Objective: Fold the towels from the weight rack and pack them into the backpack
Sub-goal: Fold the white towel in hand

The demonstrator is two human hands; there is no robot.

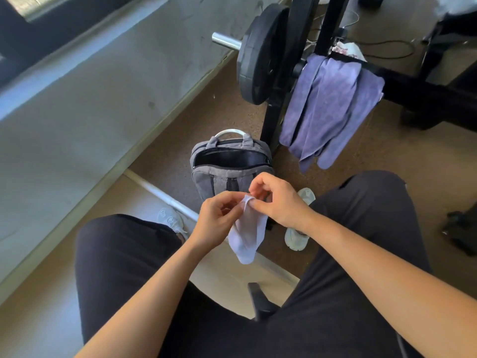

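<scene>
While left hand [216, 218] and right hand [280, 202] pinch pale towel [249, 236] top edge, unzipped backpack [227, 167] just beyond.

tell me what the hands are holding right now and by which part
A small pale towel, pinched at its top edge by the fingers of both the left hand and the right hand; the rest hangs loose.

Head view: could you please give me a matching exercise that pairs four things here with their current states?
Things:
1. backpack
2. purple towels
3. white cloth
4. weight plate

States:
A. draped over the rack
B. pinched by the left hand and right hand
C. unzipped on the floor
D. mounted on the bar

Pairs: 1-C, 2-A, 3-B, 4-D
</scene>
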